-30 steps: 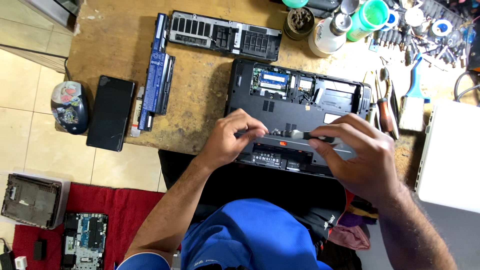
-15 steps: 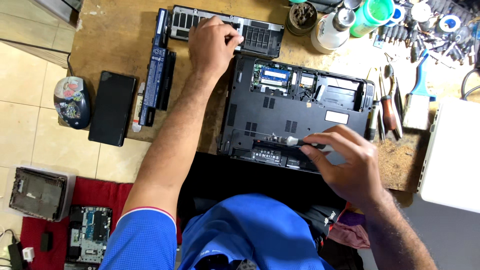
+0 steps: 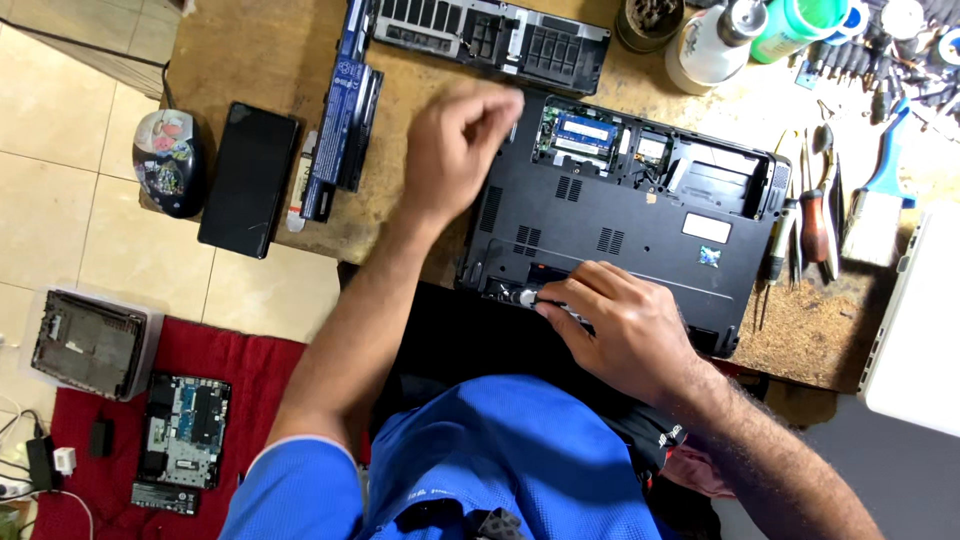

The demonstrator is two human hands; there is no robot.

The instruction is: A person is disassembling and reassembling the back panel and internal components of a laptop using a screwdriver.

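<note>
The laptop (image 3: pixel 620 215) lies bottom-up near the front edge of the counter (image 3: pixel 260 50), right of its middle. Behind it, at the back edge, lies a cover panel (image 3: pixel 490 40). To the left of the laptop lies a battery (image 3: pixel 340 110), and further left a flat pack (image 3: pixel 248 178) at the front left corner, with a round weight (image 3: pixel 167 160) at the left edge. To the right of the laptop lie hand tools (image 3: pixel 810 215) and a brush (image 3: pixel 880 190). The right hand (image 3: pixel 615 325) rests on the laptop's front edge; the left hand (image 3: pixel 455 150) is over the counter between battery and laptop.
</note>
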